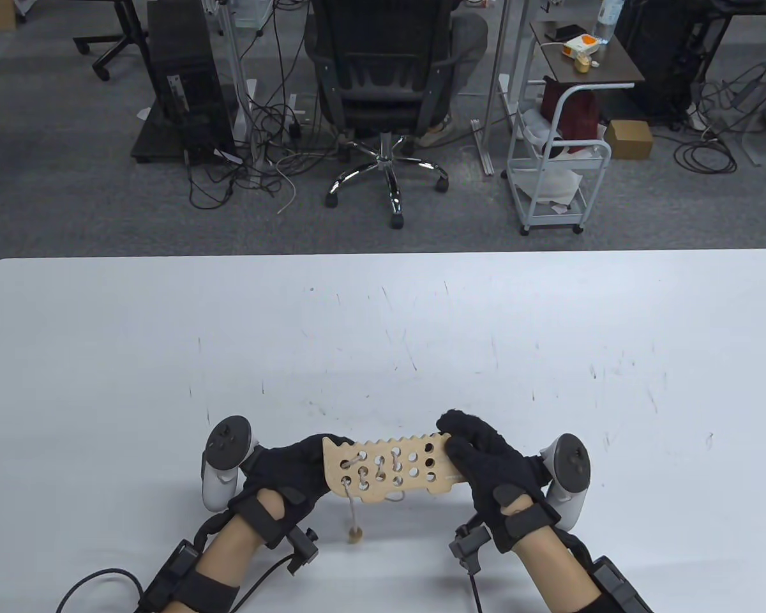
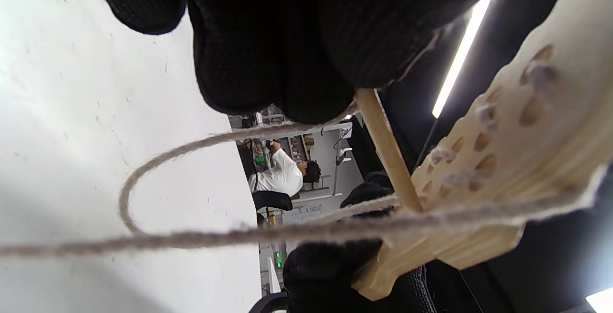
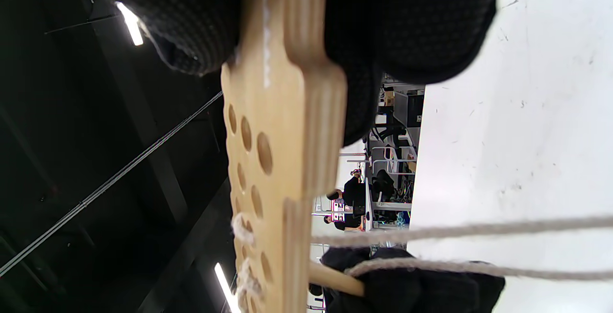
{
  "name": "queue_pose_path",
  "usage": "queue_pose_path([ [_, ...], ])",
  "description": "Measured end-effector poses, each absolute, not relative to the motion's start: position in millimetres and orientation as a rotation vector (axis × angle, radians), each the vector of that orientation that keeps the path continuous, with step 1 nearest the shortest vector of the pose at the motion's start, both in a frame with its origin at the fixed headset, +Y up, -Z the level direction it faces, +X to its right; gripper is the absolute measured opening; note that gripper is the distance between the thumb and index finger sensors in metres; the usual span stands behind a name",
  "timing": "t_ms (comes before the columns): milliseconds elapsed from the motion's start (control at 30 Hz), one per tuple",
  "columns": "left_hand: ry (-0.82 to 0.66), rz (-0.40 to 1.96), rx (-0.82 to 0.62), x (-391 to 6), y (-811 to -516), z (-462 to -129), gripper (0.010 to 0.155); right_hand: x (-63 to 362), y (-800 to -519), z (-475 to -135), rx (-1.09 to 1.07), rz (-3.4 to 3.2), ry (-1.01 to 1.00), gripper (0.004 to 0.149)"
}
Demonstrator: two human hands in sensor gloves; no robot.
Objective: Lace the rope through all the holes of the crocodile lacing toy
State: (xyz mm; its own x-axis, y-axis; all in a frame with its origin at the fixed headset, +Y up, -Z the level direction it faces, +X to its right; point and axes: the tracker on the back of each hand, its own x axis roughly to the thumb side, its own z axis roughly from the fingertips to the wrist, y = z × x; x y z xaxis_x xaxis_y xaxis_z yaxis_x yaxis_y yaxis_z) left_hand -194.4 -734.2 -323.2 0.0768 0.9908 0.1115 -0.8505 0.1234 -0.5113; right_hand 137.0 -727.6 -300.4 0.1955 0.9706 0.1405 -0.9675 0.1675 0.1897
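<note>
The wooden crocodile board is held flat just above the table between both hands. My right hand grips its right end, thumb on top and fingers beneath, as the right wrist view shows on the board. My left hand reaches under the left end. There its fingers curl round the wooden needle, which points up at the board's underside. Rope laces several holes on the left side. A slack loop of rope hangs below. One rope tail hangs down to a wooden stopper bead.
The white table stretches bare beyond the hands. An office chair, a computer tower and a white cart stand on the floor past the far edge. Other people sit far off in the wrist views.
</note>
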Motion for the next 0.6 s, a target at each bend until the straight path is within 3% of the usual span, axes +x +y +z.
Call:
queue_pose_path([
  [600,-0.516,1.432,-0.436,-176,-737,-313,0.041,128,-720,-293,0.337,1.461,-0.07,0.047],
])
